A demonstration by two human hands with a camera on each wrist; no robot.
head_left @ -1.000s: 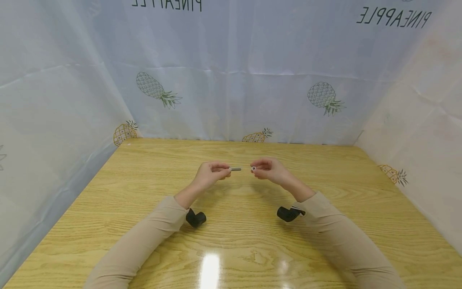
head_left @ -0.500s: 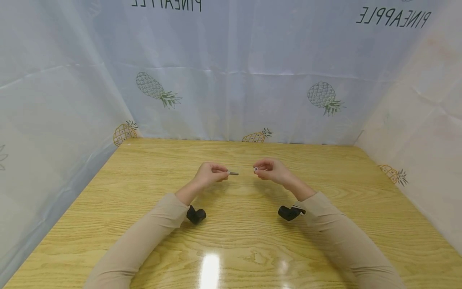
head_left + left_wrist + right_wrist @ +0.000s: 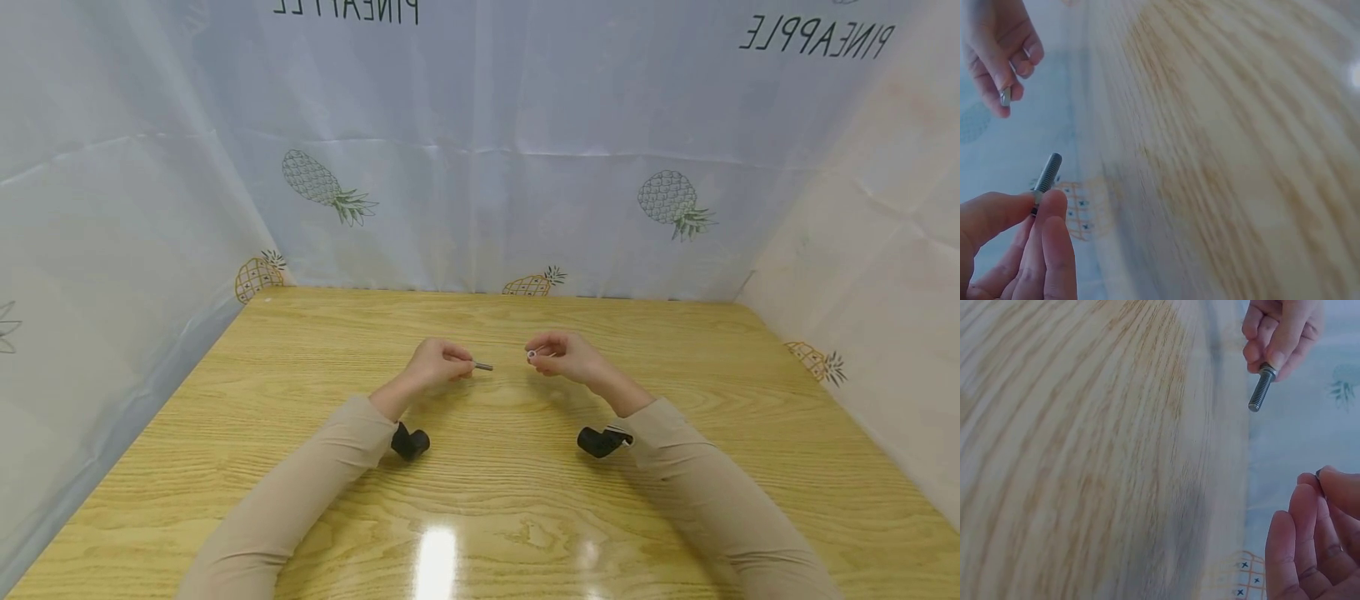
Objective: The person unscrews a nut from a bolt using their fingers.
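Note:
My left hand (image 3: 435, 362) pinches a grey metal bolt (image 3: 483, 366) between thumb and fingertips, above the table. The bolt's threaded shank (image 3: 1049, 172) sticks out toward the right hand, while its other end is hidden by the fingers. A wider ring shows on the bolt (image 3: 1262, 389) near the thumb in the right wrist view; what it is I cannot tell. Across a small gap, my right hand (image 3: 567, 357) holds a small silver nut (image 3: 532, 354) by thumb and fingertips, its hole showing in the head view. Seen from the left wrist, the nut (image 3: 1005, 96) is edge-on. Bolt and nut are apart.
A wood-grain table (image 3: 495, 500) lies beneath both hands. White curtains with pineapple prints (image 3: 480, 208) enclose its back and sides. Black devices (image 3: 408, 442) sit at both wrists, below the beige sleeves (image 3: 300, 483).
The left hand has drawn back slightly and the bolt's tip has dropped, pointing a little downward. The right hand with the nut has shifted slightly right, so the gap is wider.

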